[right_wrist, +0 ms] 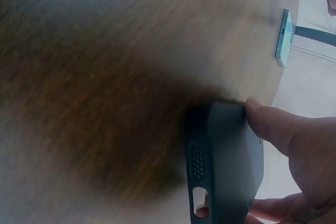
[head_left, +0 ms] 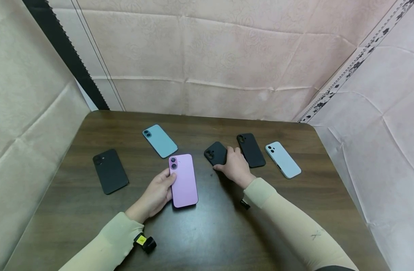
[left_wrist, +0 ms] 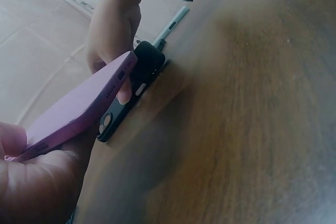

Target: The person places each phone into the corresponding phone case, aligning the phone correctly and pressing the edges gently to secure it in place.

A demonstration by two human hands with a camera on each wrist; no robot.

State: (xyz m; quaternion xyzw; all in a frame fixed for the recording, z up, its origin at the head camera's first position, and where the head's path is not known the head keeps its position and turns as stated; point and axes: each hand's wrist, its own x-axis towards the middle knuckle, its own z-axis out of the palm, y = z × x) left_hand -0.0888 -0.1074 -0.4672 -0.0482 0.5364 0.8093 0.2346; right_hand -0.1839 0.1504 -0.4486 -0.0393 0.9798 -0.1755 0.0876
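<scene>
The left hand [head_left: 156,194] holds a pink phone [head_left: 184,181] by its left edge, thumb on the back, above the table's middle. In the left wrist view the pink phone [left_wrist: 79,103] shows its bottom edge with the port. To its right, the right hand [head_left: 236,167] grips a dark case [head_left: 216,153] with a camera cutout, thumb at the near edge and fingers at the far side. The right wrist view shows the dark case [right_wrist: 231,161] pinched by the right hand [right_wrist: 310,156], an opening in its end. A black phone or case [head_left: 251,150] lies just beyond that hand.
A light blue phone or case [head_left: 160,141] lies at the back, left of centre. A dark one [head_left: 110,171] is at the left and a pale blue one [head_left: 283,160] at the right. Cloth hangs [head_left: 193,60] behind and beside the wooden table [head_left: 207,237].
</scene>
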